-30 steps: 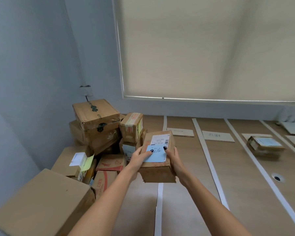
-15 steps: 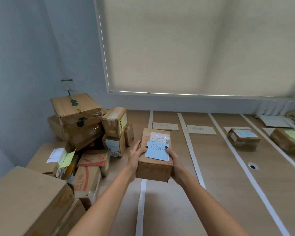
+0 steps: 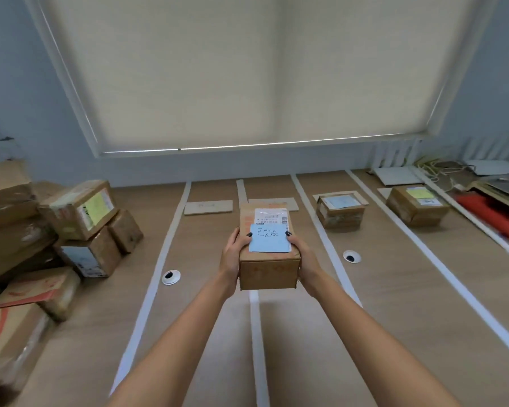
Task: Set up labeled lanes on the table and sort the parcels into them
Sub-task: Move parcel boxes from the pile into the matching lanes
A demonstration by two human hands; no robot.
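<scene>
Head view: carried rightward from the parcel pile (image 3: 50,245) at frame left to frame centre, above the tape strip (image 3: 257,333) between two lanes. Held the parcel (image 3: 269,259), blue note (image 3: 269,238) on top, with left hand (image 3: 232,254) and right hand (image 3: 301,255) gripping its sides. Probably still unplaced; two sorted boxes (image 3: 340,212) sat upper right on the bench (image 3: 394,289).

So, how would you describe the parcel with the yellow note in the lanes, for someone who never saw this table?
Start at the window blind and look down to the taped lanes on the table. Two parcels sit at the far end; the parcel with the yellow note is the rightmost, while its neighbour carries a blue note.
</scene>
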